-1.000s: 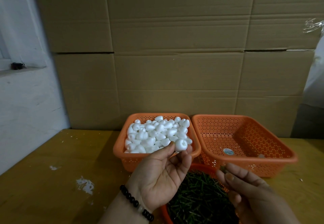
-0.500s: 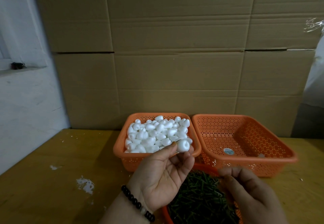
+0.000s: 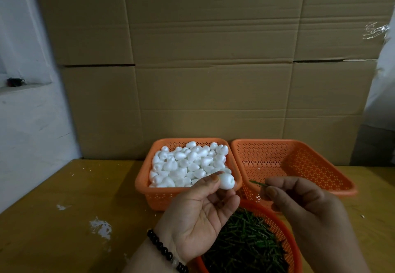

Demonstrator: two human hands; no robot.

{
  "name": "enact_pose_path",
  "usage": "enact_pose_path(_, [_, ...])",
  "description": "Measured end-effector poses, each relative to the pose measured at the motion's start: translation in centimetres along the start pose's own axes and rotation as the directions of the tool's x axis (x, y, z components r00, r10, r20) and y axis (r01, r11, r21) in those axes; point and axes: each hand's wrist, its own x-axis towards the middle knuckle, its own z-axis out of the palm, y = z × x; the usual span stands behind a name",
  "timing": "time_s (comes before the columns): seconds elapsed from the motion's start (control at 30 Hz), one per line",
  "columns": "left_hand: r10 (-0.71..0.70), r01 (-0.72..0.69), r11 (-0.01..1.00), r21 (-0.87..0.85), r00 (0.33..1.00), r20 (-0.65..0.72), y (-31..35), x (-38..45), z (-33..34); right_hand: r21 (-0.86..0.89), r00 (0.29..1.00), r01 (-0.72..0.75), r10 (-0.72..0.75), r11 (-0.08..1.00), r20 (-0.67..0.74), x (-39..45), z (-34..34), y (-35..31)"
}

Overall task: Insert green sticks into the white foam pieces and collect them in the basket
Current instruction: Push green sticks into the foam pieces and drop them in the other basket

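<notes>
Item: left hand (image 3: 198,213), palm up, bead bracelet (image 3: 165,251) at the wrist; thumb and fingertips pinch one white foam piece (image 3: 227,181), raised above the near rim of the supply basket (image 3: 147,189), blunt end turned toward the other hand, presumably to offer a face for piercing. Item: right hand (image 3: 303,206), fingers curled, thumb and forefinger pinching a single green stick (image 3: 257,184); the stick's free tip points left at the foam piece, near it but apart from it (not yet touching). Judged step: alignment just before insertion; the stick is gripped close to its rear so that most of its length is free to enter. Item: supply basket, orange, perforated, heaped with loose white foam pieces (image 3: 188,163), set at the far side within easy reach of the left hand. Item: collecting basket (image 3: 277,161), orange, perforated, just beside the supply basket on its right, holding no finished pieces that can be made out; hence the task reads as barely begun. Item: round orange basket (image 3: 284,236), nearest the person and under both hands, filled with green sticks (image 3: 245,242), placed so that the right hand can draw from it directly. Item: wooden table (image 3: 64,219), yellow-brown, with white flecks and smears. Item: cardboard wall (image 3: 203,59) behind the baskets. Risk, as judged: foam is soft, so an off-centre push may split or skew it.
</notes>
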Motion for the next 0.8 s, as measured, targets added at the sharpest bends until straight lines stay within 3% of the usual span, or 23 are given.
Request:
enact_pose_path(0.17, [0.009,-0.010,1.000,0.015,1.000,0.028,0.0,-0.2,0.2,-0.355,0.979,0.193,-0.204,0.915,0.006,-0.1,0.8,0.1])
enact_pose_path(0.23, [0.016,-0.016,1.000,0.020,1.000,0.026,0.0,-0.2,0.2,-0.421,0.965,0.238,-0.261,0.875,0.004,-0.2,1.1,0.5])
enact_pose_path(0.8, [0.002,-0.004,0.998,0.065,1.000,0.029,-0.7,-0.6,0.7,-0.302,0.955,0.255,-0.288,0.919,-0.068,-0.4,1.6,1.5])
